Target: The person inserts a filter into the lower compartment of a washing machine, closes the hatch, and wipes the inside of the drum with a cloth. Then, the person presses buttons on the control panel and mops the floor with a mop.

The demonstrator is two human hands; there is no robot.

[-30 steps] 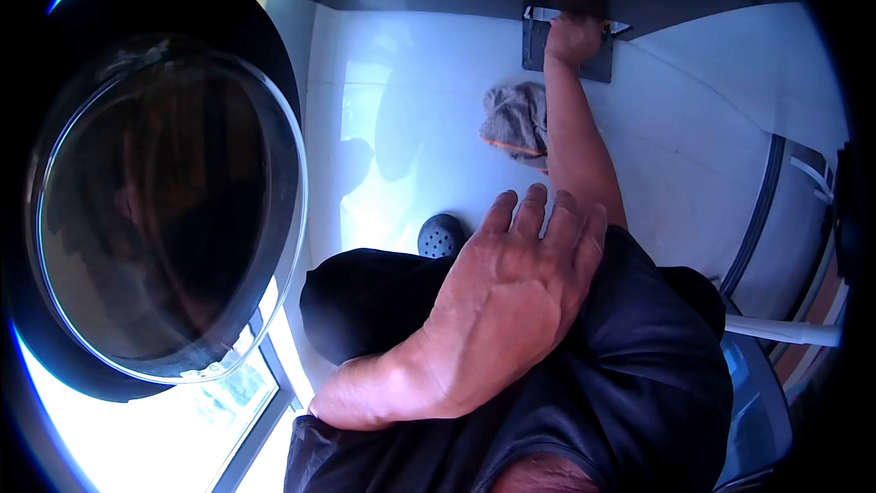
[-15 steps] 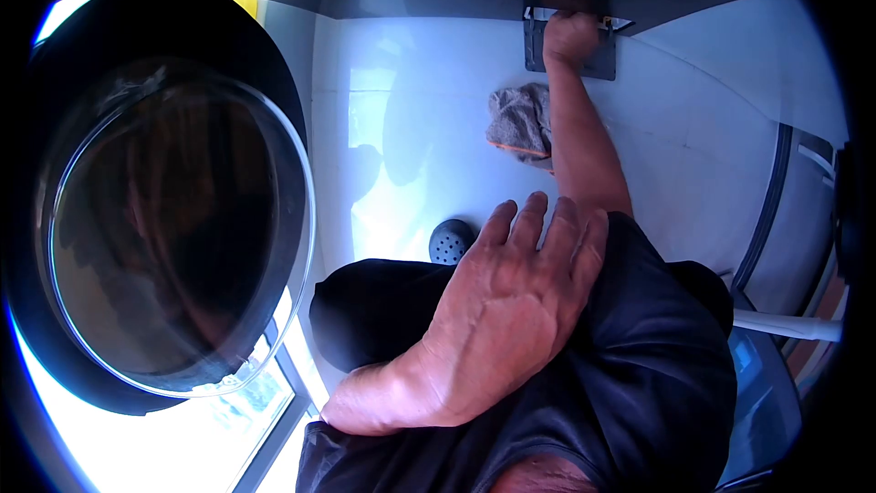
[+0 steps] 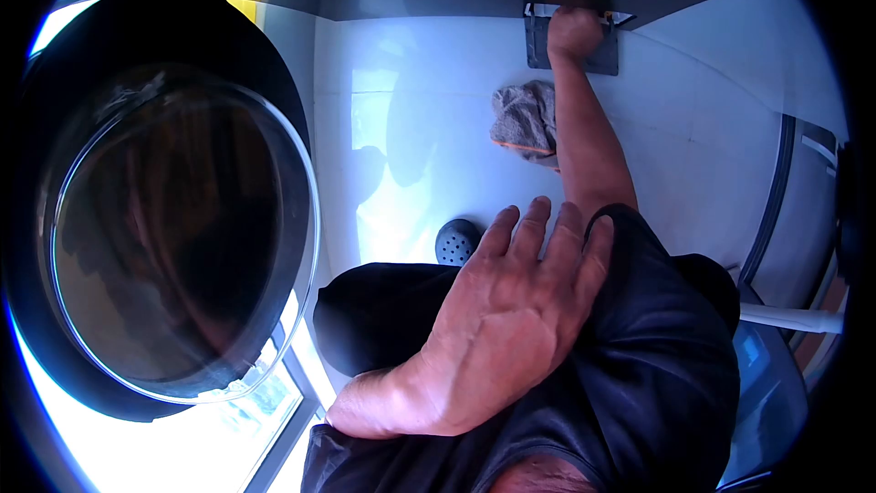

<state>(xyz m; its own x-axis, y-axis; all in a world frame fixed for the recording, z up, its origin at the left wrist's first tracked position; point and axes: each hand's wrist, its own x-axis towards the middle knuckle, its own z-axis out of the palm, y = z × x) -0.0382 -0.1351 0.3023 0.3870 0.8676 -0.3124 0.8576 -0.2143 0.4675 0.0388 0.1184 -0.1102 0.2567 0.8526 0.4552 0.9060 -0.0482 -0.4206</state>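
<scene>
My left hand [image 3: 511,319], back upward and fingers apart, is in front of my dark shirt and holds nothing. My right arm stretches away to a small opening low in the machine's dark front. There my right hand [image 3: 575,34] has its fingers curled down at the opening, over a lowered dark flap [image 3: 599,60]. Its fingertips and whatever they touch are hidden. Beside the right forearm, a crumpled grey cloth [image 3: 526,117] with an orange edge lies on the pale floor.
The machine's round glass door [image 3: 173,237] stands open at the left. A dark clog with holes [image 3: 457,242] shows beyond my knee. At the right are a white bar [image 3: 789,318] and a blue-grey container [image 3: 765,393]. A bright window is at the lower left.
The view has shifted slightly, so the door, cloth and clog appear a little further right. Both hands keep nearly the same pose.
</scene>
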